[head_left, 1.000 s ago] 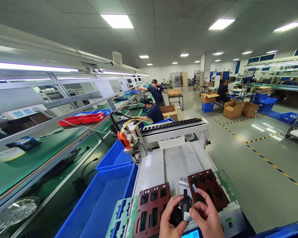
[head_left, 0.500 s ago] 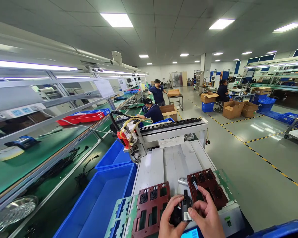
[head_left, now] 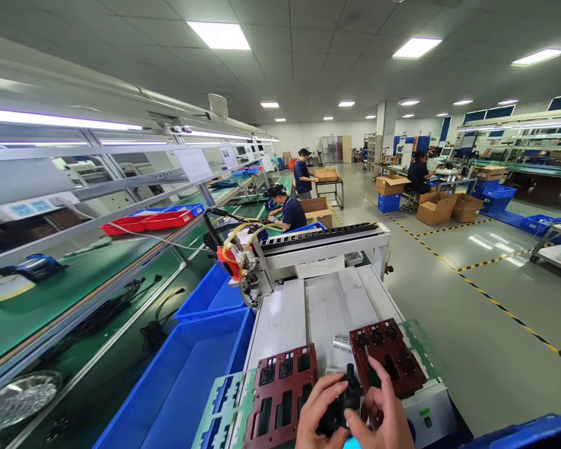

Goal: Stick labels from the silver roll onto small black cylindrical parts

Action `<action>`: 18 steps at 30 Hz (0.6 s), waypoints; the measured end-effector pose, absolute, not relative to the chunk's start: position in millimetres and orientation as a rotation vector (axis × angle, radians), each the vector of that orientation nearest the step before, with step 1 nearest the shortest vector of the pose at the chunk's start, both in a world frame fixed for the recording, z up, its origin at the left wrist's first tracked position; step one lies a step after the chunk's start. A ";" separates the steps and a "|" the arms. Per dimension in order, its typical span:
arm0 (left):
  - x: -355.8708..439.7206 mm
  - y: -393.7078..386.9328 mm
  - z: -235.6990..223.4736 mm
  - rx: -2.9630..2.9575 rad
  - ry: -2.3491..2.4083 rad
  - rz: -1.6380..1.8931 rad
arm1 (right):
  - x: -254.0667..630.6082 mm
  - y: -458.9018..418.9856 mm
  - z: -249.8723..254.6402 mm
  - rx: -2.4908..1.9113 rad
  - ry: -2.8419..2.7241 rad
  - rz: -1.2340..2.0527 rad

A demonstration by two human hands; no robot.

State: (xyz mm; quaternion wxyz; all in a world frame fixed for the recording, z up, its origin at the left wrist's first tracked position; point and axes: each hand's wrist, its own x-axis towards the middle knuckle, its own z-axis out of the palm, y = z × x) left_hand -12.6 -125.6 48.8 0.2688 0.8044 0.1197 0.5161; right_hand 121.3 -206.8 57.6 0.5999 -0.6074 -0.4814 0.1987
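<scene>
My left hand [head_left: 318, 413] is closed around a black plastic part [head_left: 351, 390] with a short stem pointing up, held low in front of me. My right hand [head_left: 384, 415] has its thumb pressed against the part's lower side; its index finger reaches forward and the other fingers curl. More black stuff sits inside the left grip, mostly hidden by the fingers. Beneath and beyond the hands, two dark red fixture plates lie on the machine bed: the left plate [head_left: 275, 391] and the right plate [head_left: 414, 374]. Both carry small black parts in some of their slots.
A white gantry machine [head_left: 330, 242] spans the bed [head_left: 327, 299]. Blue bins [head_left: 177, 368] stand along its left side, beside a green workbench [head_left: 88, 268]. A small silver cylinder [head_left: 341, 342] lies between the plates. Several co-workers are farther off, among cardboard boxes [head_left: 436, 206].
The black part has turned in my hands, and its white label no longer shows. My right hand has shifted slightly left and down. A co-worker in the background has turned towards the cart.
</scene>
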 end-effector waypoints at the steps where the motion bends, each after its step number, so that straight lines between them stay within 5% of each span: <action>1: -12.7 -122.2 43.7 2.284 0.276 1.357 | 123.0 -204.6 55.5 -1.474 -1.168 0.416; 6: -14.9 -109.9 11.9 1.720 0.637 1.226 | 175.6 -180.3 6.9 -1.291 -1.141 0.600; 9: -27.9 -102.7 2.3 1.190 0.517 0.924 | 238.6 -163.1 -45.3 -1.648 -0.900 0.059; 12: -41.5 -97.6 4.1 0.998 0.229 0.718 | 288.6 -152.1 -83.0 -1.694 -0.875 0.053; 18: -36.6 -94.4 11.6 0.983 0.005 0.626 | 298.4 -156.9 -58.7 -1.632 -0.851 0.067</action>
